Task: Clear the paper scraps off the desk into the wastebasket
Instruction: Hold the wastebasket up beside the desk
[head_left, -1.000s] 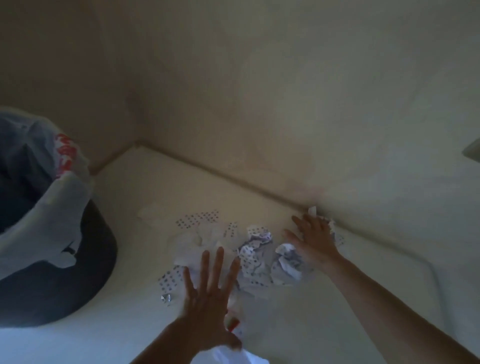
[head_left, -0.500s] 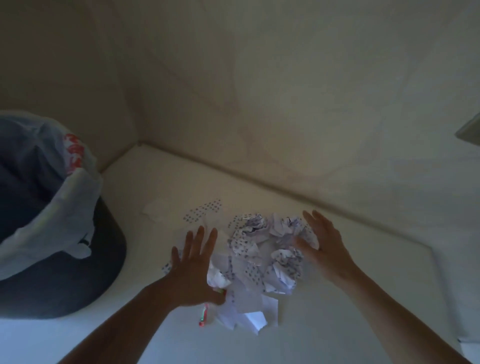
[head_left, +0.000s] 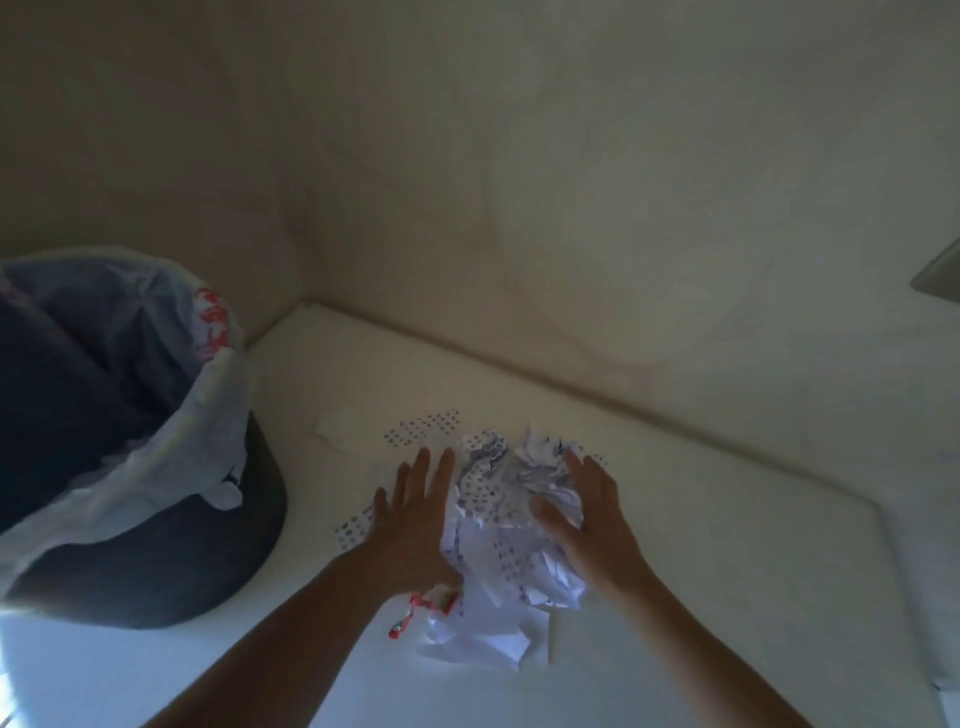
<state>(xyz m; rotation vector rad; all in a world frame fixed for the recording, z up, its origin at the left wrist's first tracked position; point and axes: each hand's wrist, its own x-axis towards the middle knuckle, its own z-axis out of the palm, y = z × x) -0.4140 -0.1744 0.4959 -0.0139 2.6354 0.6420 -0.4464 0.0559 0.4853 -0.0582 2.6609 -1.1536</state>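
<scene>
A heap of crumpled white paper scraps (head_left: 506, 506) printed with dark dots lies on the white desk (head_left: 701, 545). My left hand (head_left: 415, 512) presses flat against the heap's left side, fingers spread. My right hand (head_left: 592, 517) presses on its right side, fingers apart. Loose flat scraps lie outside the heap: a dotted strip (head_left: 423, 425), a plain white piece (head_left: 337, 430) and a dotted piece (head_left: 353, 527) by my left hand. A red wrapper (head_left: 423, 608) lies at the heap's near edge. The dark wastebasket (head_left: 156, 545) with a white plastic liner stands at the left.
The desk sits in a corner, with beige walls (head_left: 571, 208) behind it and to its left. Bare desk surface stretches to the right of the heap. A grey object's edge (head_left: 940, 275) shows at the far right.
Both hands have moved closer together, squeezing the scraps into a tighter heap. The left hand has slid forward and right against the pile.
</scene>
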